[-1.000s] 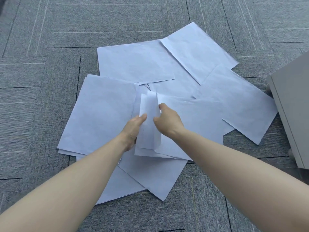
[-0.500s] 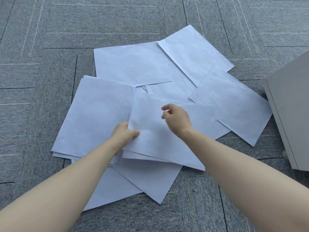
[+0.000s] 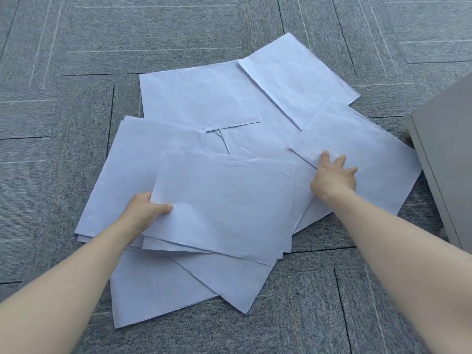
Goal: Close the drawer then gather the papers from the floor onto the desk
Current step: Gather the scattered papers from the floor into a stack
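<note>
Several white paper sheets lie overlapping on the grey carpet. My left hand grips the left edge of a small stack of sheets, thumb on top, held just above the pile. My right hand is spread with fingers apart, its fingertips resting on the near edge of a sheet at the right. More sheets stick out below the held stack. The desk is not in view.
A grey drawer cabinet stands at the right edge, close to the rightmost sheet. Grey carpet tiles surround the pile on the left, far and near sides.
The sheet both hands handled now lies flat on the stack in my left hand. My right hand let go and moved right onto the right-hand sheet.
</note>
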A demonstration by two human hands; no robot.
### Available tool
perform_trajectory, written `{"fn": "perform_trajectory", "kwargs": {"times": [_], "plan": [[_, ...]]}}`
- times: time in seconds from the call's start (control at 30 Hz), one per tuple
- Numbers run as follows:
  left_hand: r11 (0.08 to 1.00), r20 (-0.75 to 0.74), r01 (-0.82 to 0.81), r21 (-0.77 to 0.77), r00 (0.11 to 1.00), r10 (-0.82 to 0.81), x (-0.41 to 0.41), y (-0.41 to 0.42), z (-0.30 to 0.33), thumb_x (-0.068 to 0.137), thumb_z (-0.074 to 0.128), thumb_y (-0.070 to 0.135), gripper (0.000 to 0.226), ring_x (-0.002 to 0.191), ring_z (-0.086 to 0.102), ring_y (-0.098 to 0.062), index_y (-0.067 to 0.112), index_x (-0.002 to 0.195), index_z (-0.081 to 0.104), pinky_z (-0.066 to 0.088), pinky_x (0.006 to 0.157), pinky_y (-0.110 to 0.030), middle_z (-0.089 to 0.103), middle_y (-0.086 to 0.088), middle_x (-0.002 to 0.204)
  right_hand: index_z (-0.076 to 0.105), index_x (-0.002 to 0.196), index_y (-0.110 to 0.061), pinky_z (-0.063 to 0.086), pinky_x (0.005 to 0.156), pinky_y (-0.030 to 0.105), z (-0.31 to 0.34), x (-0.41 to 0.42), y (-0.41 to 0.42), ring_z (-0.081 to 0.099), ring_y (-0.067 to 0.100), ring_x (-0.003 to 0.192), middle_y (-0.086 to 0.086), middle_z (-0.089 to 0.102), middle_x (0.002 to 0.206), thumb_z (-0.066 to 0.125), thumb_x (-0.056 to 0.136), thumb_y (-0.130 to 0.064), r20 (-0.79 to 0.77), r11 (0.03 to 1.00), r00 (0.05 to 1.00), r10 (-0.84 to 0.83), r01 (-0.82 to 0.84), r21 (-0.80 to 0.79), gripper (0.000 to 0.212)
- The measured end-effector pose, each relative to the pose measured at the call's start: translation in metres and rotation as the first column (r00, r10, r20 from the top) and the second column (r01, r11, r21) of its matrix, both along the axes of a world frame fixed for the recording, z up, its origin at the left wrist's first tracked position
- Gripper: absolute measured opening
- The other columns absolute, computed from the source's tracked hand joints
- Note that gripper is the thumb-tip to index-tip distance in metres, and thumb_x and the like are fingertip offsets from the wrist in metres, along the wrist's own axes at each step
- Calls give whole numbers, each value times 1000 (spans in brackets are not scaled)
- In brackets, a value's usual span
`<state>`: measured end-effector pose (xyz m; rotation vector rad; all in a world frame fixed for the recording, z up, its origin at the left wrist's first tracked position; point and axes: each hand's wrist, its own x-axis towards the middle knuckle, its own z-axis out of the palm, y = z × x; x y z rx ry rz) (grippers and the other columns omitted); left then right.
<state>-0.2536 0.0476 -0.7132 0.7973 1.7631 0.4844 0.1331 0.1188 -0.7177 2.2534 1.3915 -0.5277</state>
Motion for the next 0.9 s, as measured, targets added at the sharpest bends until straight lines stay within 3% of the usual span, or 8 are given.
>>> {"fn": "perform_trajectory", "kwargs": {"times": [0.23,0.3,0.4,0.47,0.57,0.7,0.8,0.9], "plan": [[1000,30,-3,-11,1000,3,0,-1,0,82,65,-5,21,72,63,-15,15,87,68,49,64,-26,69,1,82,13,152,-23,47,84,45,-4,14,-4,44,46,117,22,26,150,41,90,-6,98,981,985,140,-151,125,70],[1000,37,-3,-6,999,3,0,-1,1,77,70,-1,21,71,64,-14,19,85,68,49,64,-25,71,9,75,22,148,-18,44,74,41,-4,19,-5,49,43,110,21,39,139,41,89,-3,129,964,975,179,-201,176,64],[1000,68,4,-12,998,-3,3,-2,5,63,73,9,30,73,65,-16,15,92,69,50,65,-25,70,4,82,43,129,-10,38,63,35,1,23,-5,58,38,90,17,59,108,40,84,6,158,922,963,220,-258,289,48],[1000,76,15,-22,997,-13,6,-3,6,61,71,12,30,74,65,-18,15,91,69,51,67,-26,71,0,86,49,113,-8,38,60,33,10,14,-6,57,35,74,17,65,93,40,79,9,124,897,968,217,-248,366,39],[999,103,25,-43,994,-20,10,-3,5,64,71,13,27,77,67,-23,16,90,70,53,75,-31,72,-4,89,50,118,-12,37,60,33,22,-21,-12,64,37,81,18,67,95,41,79,5,18,862,958,285,-264,433,43],[997,154,5,-75,988,7,18,0,3,71,68,17,19,81,68,-27,15,90,69,53,82,-38,74,-8,92,44,136,-14,37,64,36,34,-80,-29,62,36,98,15,67,111,40,85,-1,-46,794,873,485,-417,441,53],[991,193,-86,-99,976,104,25,4,0,96,53,23,20,83,67,-27,9,98,67,53,85,-39,72,-10,96,52,125,-10,37,59,37,36,-117,-50,64,37,89,15,67,100,42,83,-1,-102,702,755,647,-538,467,44],[976,226,-155,-152,956,187,27,6,2,93,47,55,45,101,68,-28,17,106,68,50,96,-46,73,-6,108,56,109,-9,30,50,32,29,-144,-70,63,34,77,10,66,88,43,78,-1,-149,628,644,751,-624,465,34]]}}
